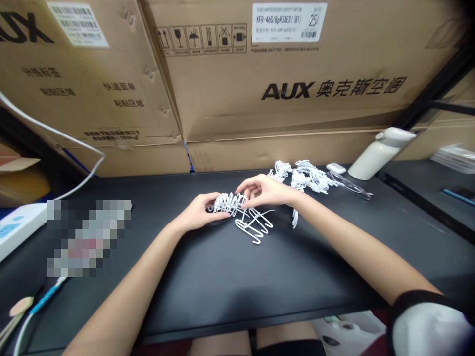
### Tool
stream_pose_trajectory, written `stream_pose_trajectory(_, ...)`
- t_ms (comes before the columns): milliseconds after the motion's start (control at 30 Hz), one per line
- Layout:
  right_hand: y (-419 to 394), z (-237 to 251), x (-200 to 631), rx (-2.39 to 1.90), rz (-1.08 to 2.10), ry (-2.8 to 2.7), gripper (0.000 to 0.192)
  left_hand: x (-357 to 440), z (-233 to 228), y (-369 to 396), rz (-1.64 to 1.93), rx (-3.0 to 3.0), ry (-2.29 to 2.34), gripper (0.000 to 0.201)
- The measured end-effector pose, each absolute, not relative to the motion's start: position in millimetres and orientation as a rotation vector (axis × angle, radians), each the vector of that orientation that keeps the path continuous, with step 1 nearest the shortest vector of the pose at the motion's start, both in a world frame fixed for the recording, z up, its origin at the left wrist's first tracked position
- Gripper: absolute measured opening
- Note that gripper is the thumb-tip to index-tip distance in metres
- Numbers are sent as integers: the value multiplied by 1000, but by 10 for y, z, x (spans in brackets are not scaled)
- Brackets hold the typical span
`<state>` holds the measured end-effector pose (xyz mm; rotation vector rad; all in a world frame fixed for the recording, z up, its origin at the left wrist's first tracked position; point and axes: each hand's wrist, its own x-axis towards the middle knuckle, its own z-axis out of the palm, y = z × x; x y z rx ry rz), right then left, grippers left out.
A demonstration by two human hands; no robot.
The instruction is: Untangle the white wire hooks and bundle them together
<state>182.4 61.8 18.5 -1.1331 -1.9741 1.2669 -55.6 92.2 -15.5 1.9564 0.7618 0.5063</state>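
Observation:
White wire hooks (227,203) stand in a row on the black tabletop, gripped between the thumb and fingers of my left hand (198,212). At the right end of that row, my right hand (261,191) pinches one of the white hooks with thumb and fingertips. Several loose white hooks (254,225) lie just below my right hand, their bent ends toward me. Behind my right wrist are more bundles of white hooks (311,175), partly covered by the forearm.
Large cardboard boxes (297,113) wall off the back. Farther right are glasses (351,185), a small white case (336,168) and a white bottle (380,153). On the left lie a power strip (22,227), a blurred-out device (89,240) and a white cable (89,148).

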Motion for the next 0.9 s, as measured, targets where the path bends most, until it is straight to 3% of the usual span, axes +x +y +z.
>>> stream_pose_trajectory(900,657,231,1964,-1229,1093,-2022,22,-645,-103,966,459,1982,824,39)
